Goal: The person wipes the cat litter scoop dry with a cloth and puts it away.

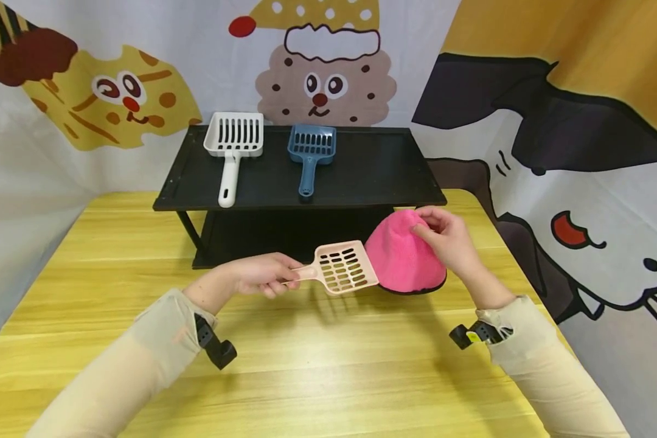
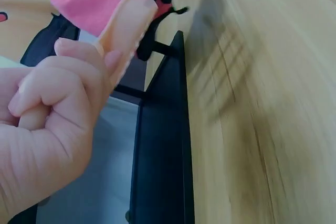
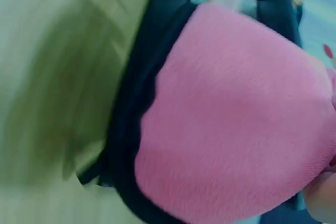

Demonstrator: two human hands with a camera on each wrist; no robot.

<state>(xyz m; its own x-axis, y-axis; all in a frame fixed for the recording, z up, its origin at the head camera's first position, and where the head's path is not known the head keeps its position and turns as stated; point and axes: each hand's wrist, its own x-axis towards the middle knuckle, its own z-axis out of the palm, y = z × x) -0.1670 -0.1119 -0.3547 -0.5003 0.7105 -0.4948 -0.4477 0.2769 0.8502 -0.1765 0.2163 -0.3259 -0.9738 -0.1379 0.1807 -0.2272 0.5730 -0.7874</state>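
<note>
- Cartoon curtains (image 1: 575,140) hang round the wood-grain desk (image 1: 317,377).
- By its back edge, a black rack (image 1: 372,170) bears a white scoop (image 1: 231,167) and blue scoop (image 1: 309,159).
- Before the rack's front edge, the left hand (image 1: 263,275) grips a slotted peach scoop (image 1: 307,272).
- Near the rack's front right corner, the right hand (image 1: 448,238) pinches a fuzzy, dark-edged pink cloth (image 1: 402,255).

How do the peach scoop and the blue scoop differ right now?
The peach scoop is held by its handle in the left hand, above the table; the blue scoop lies on the black rack. In the head view, the peach scoop's handle points left, the blue scoop's toward the person. Both have slotted heads.
</note>
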